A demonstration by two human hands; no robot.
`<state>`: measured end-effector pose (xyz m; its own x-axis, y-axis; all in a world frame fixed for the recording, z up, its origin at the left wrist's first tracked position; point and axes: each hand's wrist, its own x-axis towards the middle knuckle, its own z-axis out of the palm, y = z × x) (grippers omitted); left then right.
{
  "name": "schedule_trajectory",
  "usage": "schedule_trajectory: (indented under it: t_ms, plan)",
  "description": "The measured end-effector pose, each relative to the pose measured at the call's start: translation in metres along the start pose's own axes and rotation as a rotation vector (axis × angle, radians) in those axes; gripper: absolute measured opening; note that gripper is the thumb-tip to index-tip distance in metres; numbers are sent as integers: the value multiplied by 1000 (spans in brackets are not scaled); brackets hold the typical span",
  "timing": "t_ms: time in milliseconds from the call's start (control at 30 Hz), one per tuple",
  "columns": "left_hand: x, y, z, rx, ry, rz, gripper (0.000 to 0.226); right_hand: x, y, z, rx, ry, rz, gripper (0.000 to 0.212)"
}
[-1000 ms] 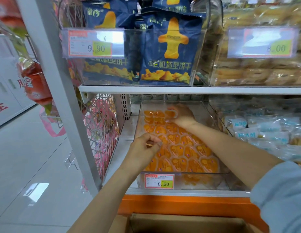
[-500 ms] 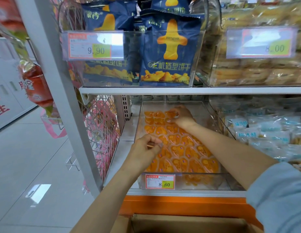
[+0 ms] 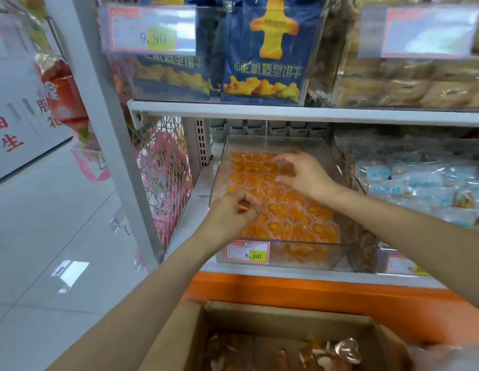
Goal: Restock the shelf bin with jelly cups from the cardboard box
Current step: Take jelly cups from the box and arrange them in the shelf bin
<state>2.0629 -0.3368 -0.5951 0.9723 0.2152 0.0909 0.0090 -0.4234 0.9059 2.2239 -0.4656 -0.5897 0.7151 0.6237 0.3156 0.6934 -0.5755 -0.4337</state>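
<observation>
While the brown cardboard box (image 3: 259,314) sits open nearest me, I see the left hand (image 3: 229,214) curled, fingertips pinching one orange jelly cup (image 3: 243,208) at the left side of the clear plastic bin (image 3: 313,254). Glossy heart-shaped jelly cups (image 3: 294,215) fill it. Farther back, the right hand (image 3: 306,176) has its fingers spread over them.

The lower shelf (image 3: 193,202) is carrying a clear shelf bin (image 3: 313,253), with bare white board showing just to its left; orange jelly cups (image 3: 286,210) are lying in rows inside the bin, and a price tag (image 3: 247,252) is sitting on its front wall; a neighbouring bin (image 3: 409,183) of pale blue packets is standing just to the right; the upper shelf (image 3: 286,112) is holding bins of blue biscuit bags (image 3: 262,73) and wrapped pastries (image 3: 420,87).
</observation>
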Motion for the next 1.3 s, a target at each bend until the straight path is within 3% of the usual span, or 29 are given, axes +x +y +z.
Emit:
schedule_trajectory:
  t_ms: [167,333,400,500,600,767,867,967,1067,1167,1300]
  plan:
    - [-33,5,19,216,-62,197,13,-112,-15,-25,50,-83,-262,32]
    - [-66,-21,40,406,-210,343,15,-186,11,-11,-23,-254,-280,28]
    - [-71,-53,57,509,-328,276,16,-194,28,13,-81,-474,-241,27]
    - [-74,-120,87,605,-515,-24,12,-207,54,70,-132,-834,-123,39]
    - [-81,-184,114,614,-645,-318,25,-231,82,136,-168,-979,28,52]
    - [-95,-253,175,745,-771,-450,60,-276,126,211,-259,-987,229,63]
    - [-103,-283,202,821,-843,-511,64,-295,145,234,-343,-978,280,64]
    - [-107,-301,217,745,-871,-582,67,-304,148,248,-384,-896,305,60]
    - [-105,-310,227,629,-788,-591,78,-306,147,258,-426,-829,334,60]
    - [-96,-317,234,593,-749,-537,80,-308,149,265,-510,-810,287,59]
    - [-83,-321,245,692,-824,-490,76,-307,157,262,-620,-914,151,57]
